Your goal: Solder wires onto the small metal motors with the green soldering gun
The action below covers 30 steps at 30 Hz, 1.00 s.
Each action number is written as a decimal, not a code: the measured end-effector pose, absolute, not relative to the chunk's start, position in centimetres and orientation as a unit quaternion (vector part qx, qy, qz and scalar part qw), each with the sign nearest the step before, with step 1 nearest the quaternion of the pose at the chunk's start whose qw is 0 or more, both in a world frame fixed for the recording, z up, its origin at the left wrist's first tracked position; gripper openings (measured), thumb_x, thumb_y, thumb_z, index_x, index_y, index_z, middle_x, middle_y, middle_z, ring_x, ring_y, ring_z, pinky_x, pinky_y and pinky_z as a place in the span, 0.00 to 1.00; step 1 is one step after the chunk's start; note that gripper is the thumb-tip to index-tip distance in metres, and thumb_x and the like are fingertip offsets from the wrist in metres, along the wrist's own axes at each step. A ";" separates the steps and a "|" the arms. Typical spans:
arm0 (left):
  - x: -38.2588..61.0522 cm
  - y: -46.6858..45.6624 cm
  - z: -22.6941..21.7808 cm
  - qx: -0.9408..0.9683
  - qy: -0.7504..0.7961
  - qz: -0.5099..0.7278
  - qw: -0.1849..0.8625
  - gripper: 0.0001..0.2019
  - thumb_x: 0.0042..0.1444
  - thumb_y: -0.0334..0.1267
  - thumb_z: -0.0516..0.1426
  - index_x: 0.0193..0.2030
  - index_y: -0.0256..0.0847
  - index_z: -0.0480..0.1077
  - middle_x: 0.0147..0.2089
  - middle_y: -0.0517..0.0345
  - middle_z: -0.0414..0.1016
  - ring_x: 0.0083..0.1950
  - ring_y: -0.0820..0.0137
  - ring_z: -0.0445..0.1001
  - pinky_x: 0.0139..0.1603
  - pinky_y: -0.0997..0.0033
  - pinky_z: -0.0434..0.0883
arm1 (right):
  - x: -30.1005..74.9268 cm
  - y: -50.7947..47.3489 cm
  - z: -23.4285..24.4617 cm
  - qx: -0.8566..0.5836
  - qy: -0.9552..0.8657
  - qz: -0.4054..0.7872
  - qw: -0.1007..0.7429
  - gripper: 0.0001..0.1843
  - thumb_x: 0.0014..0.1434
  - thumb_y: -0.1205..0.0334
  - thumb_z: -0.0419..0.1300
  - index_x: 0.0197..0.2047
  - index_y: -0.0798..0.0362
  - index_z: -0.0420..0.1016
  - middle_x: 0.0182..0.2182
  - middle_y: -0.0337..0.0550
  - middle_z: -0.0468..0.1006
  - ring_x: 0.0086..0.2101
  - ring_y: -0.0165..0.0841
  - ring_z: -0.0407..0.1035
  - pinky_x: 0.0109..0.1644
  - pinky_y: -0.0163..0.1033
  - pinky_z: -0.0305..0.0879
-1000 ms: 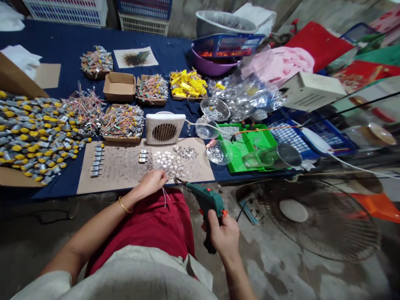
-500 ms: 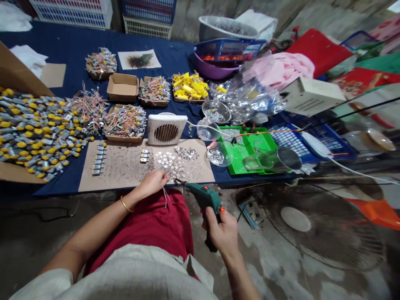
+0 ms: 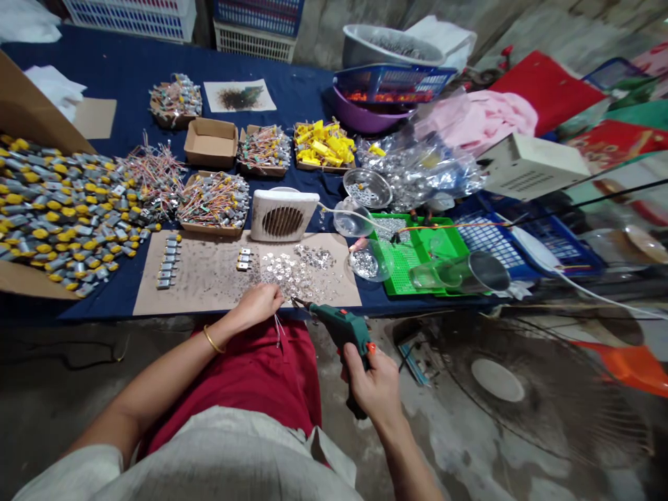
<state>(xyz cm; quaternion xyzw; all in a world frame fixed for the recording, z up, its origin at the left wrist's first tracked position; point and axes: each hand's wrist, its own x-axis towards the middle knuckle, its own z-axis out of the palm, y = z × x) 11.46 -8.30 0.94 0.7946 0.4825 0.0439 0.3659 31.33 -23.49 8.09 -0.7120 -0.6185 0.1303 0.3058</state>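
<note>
My left hand (image 3: 258,307) rests at the near edge of a brown cardboard sheet (image 3: 198,275), closed on something small, with thin wires (image 3: 277,330) hanging below it. My right hand (image 3: 373,386) grips a green pistol-shaped soldering gun (image 3: 342,329) with an orange trigger. Its thin metal tip (image 3: 296,302) points at my left fingers, a little apart from them. Silver metal tabs (image 3: 284,273) lie scattered just beyond my left hand. A row of small motors (image 3: 168,263) sits on the sheet, and several more (image 3: 243,260) stand nearer the middle.
A large heap of yellow-capped motors (image 3: 62,216) lies at the left of the blue-covered table. Wired parts fill cardboard trays (image 3: 213,202). A white vent fan (image 3: 282,217), green perforated tray (image 3: 412,254), and glass cup (image 3: 459,273) stand ahead. A floor fan (image 3: 537,390) stands at the lower right.
The whole scene has shifted slightly right and up as my head moved. My hands and the soldering gun have kept nearly the same positions.
</note>
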 end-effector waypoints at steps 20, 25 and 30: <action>11.7 -8.3 0.9 0.795 0.498 0.003 0.345 0.13 0.60 0.40 0.50 0.36 0.39 0.74 0.38 0.48 0.79 0.42 0.61 0.76 0.45 0.68 0.68 | 31.2 -21.5 10.1 -0.681 -0.675 0.117 0.260 0.24 0.66 0.46 0.49 0.23 0.51 0.66 0.17 0.40 0.70 0.21 0.32 0.66 0.27 0.35 0.57; 11.7 -8.3 0.8 0.797 0.497 0.011 0.342 0.12 0.59 0.40 0.50 0.35 0.39 0.73 0.38 0.49 0.79 0.42 0.62 0.76 0.44 0.68 0.68 | 30.8 -21.8 9.9 -0.677 -0.680 0.102 0.264 0.24 0.66 0.46 0.50 0.22 0.50 0.65 0.16 0.39 0.68 0.20 0.31 0.65 0.28 0.35 0.57; 11.7 -8.4 1.0 0.798 0.495 0.015 0.343 0.12 0.59 0.39 0.50 0.35 0.39 0.73 0.37 0.49 0.79 0.41 0.63 0.76 0.44 0.69 0.68 | 30.6 -22.5 9.5 -0.687 -0.666 0.111 0.267 0.24 0.66 0.46 0.50 0.24 0.51 0.69 0.14 0.38 0.67 0.19 0.31 0.64 0.28 0.35 0.58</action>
